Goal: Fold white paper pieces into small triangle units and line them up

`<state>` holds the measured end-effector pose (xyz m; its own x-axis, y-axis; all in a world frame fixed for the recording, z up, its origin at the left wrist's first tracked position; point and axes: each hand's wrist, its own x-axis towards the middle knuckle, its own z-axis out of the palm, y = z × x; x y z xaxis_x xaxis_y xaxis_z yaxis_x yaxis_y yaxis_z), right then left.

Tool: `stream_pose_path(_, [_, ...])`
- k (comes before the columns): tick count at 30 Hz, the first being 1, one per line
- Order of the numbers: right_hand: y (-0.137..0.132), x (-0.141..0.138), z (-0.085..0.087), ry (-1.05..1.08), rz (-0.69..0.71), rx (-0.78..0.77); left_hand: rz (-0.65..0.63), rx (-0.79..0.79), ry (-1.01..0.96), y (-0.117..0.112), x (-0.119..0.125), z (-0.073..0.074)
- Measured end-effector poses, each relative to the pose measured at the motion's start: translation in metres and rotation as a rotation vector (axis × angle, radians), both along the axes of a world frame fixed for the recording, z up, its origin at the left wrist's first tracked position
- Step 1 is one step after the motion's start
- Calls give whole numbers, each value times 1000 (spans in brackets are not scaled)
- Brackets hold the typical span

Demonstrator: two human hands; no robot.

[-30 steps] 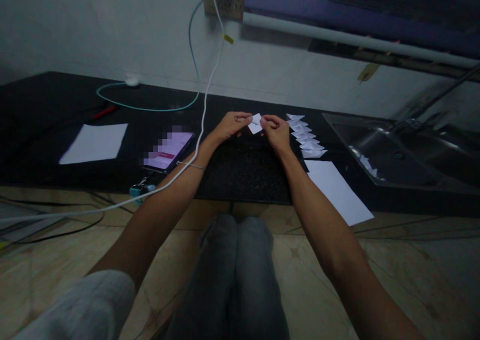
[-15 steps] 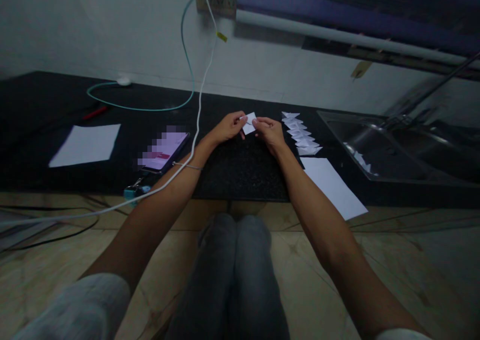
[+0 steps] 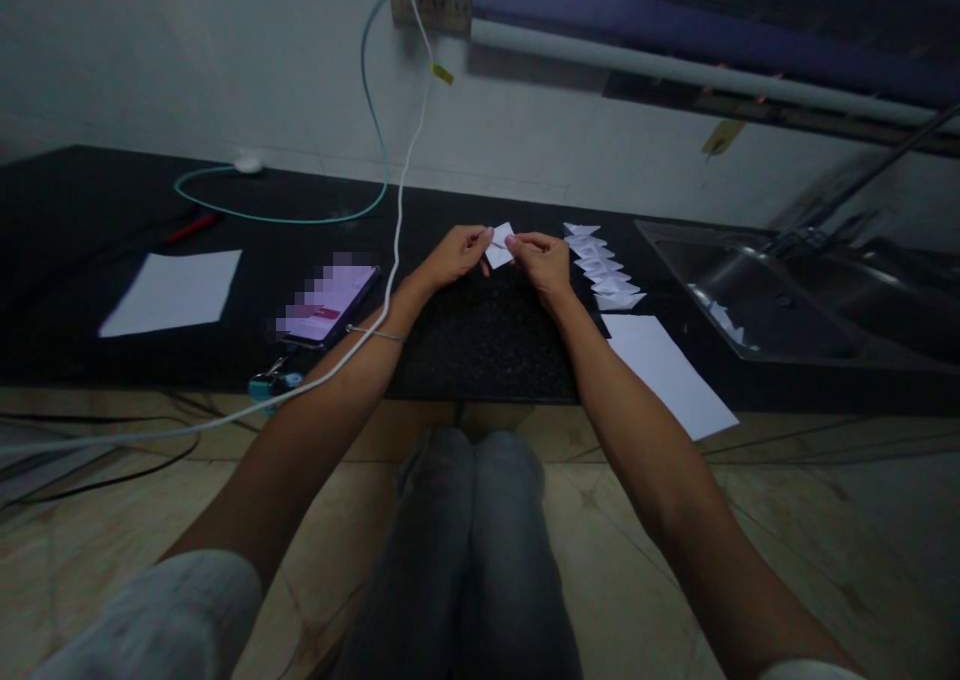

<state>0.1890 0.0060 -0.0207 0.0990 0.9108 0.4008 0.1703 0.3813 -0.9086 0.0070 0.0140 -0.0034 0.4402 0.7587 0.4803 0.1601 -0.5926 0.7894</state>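
Note:
A small folded piece of white paper [image 3: 499,252] is pinched between both hands above the dark countertop [image 3: 487,345]. My left hand [image 3: 459,254] grips its left side, thumb on top. On its right side, my right hand [image 3: 546,263] holds it between thumb and fingers. A crease or flap edge shows across the paper, but finer folds are too small to make out. Just right of my right hand lies a row of several folded white paper pieces [image 3: 602,265], overlapping one another. Below that row, a white paper sheet [image 3: 664,370] sticks out past the counter's front edge, partly behind my right forearm.
Left of my left arm lies a phone [image 3: 330,305] with a lit screen, and farther left another white sheet [image 3: 176,290]. A white cable [image 3: 397,220] crosses over my left forearm. At right is a metal sink [image 3: 772,300] with white paper bits on its edge.
My right hand has shifted very slightly to the right along the paper's edge. Both hands still hold the paper; the other things lie where they were.

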Motion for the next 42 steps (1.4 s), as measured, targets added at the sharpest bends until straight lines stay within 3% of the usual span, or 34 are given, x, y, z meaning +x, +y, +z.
stream_pose_path(9, [-1, 1, -2, -40, 38, 45, -16, -6, 43, 3, -7, -3])
stream_pose_path(15, [-3, -1, -1, -67, 123, 11, 37, -20, -2, 4, -9, 1])
stream_pose_path(24, [-5, 3, 3, 18, 91, 2, -82, -52, 35, -11, -5, 10])
stream_pose_path(29, [-7, -1, 5, 34, 70, -1, -54, -48, 27, -13, -3, 13])
stream_pose_path(42, [-6, 1, 6, 167, 155, -29, -13, -353, -187, 7, -6, 2])
